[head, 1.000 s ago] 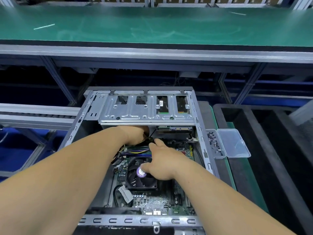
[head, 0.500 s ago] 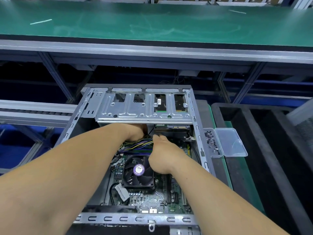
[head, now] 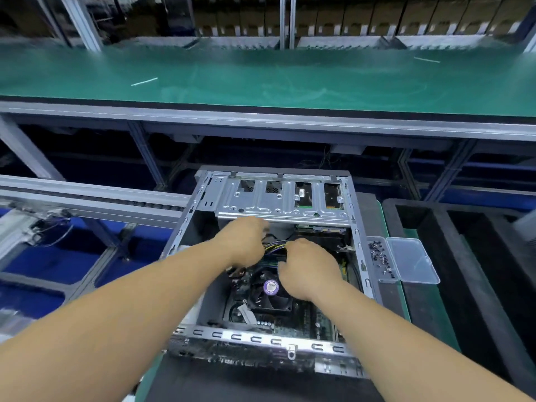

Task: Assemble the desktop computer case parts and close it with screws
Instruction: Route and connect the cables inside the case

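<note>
A factory line with a green-matted bench point(head: 261, 79) runs behind the work. The left hand point(head: 246, 242) and right hand point(head: 309, 268) meet over a bundle of coloured wires point(head: 274, 246); both seem curled round it, though blur hides the fingers. They work inside the open grey metal computer case point(head: 359, 256), above the black cooler fan point(head: 271, 294). Judged step: dressing cables. Next, clear them, then fetch screws from the clear plastic box point(head: 406, 261) just beside the case.

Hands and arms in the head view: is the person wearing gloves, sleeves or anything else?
No. The left hand and right hand are bare, without gloves. Both forearms are uncovered as far as the frame shows; no sleeve, watch, strap or ring is visible.
</note>
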